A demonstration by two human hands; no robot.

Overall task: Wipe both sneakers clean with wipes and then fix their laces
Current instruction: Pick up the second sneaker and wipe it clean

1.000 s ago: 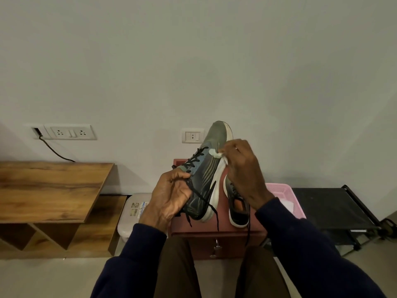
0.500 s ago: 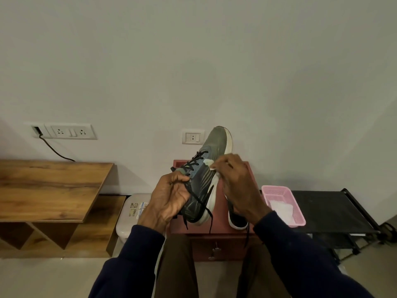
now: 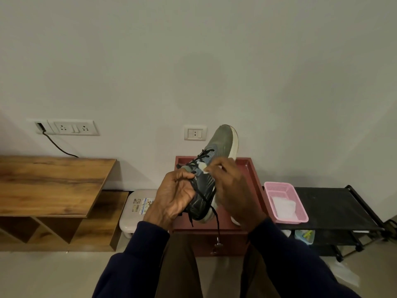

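We've got the sneaker [image 3: 214,151] up over the cabinet [image 3: 251,175], toe twd the wall. Our left hand [image 3: 174,196] grips the heel end; right hand [image 3: 234,190] pinches a wipe [image 3: 203,167] vs the upper, by the laces [image 3: 202,155]. Prob. light, soft upper, stiff sole, so we'd hold heel/sole. No brand legible; stool [image 3: 129,218] stickers [image 3: 142,204] too small to read.
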